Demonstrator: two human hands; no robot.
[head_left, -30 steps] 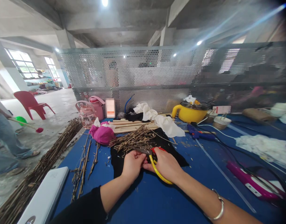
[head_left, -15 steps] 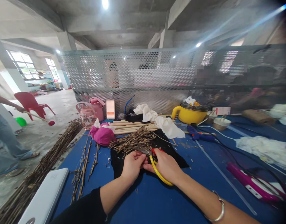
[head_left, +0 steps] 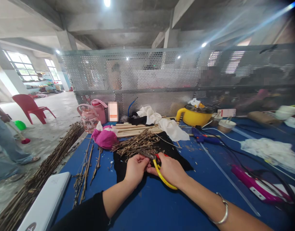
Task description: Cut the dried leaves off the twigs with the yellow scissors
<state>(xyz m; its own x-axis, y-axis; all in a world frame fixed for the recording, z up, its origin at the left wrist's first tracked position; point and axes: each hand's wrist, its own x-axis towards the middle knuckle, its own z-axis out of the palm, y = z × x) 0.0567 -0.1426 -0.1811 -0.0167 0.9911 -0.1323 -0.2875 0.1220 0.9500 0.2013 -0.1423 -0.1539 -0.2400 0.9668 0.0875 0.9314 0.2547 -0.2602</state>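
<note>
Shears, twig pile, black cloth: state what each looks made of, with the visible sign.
Shears: blades seem metal, dark grey with a dull sheen; the yellow handle looks like smooth plastic or a plastic coating, evenly coloured.
Twig pile: dry plant stems, matt brown, thin and branching.
Black cloth: likely fabric, matt, lying limp and flat; its fibre I cannot tell.

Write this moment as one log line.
right hand: holds yellow-handled metal scissors; left hand: beside blades, contents unclear; dry brown stems: on black cloth
</note>
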